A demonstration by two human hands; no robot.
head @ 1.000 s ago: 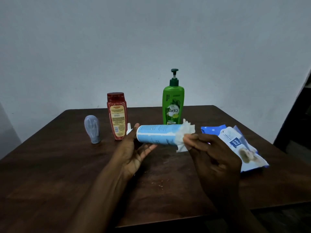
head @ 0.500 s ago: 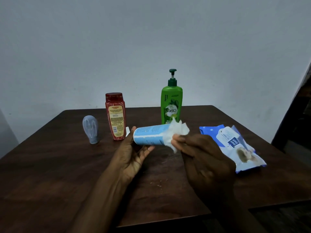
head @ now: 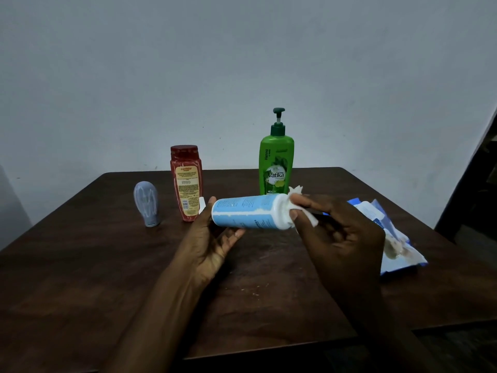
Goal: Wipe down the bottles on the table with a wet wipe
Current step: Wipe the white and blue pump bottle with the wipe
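The wet wipe (head: 308, 223), wrapped round the blue bottle's (head: 247, 211) middle half a second ago, is now bunching at its right end, pinched in the right hand's (head: 338, 238) fingertips. The left hand (head: 212, 246) is cradling the other end, thumb over and fingers under, level above the desk (head: 80, 265). This pass is probably finishing; the red bottle (head: 186, 184) and green pump bottle (head: 276, 168) are standing behind

Left hand (head: 212, 246), right hand (head: 343, 238), fingers (head: 305, 204) curled
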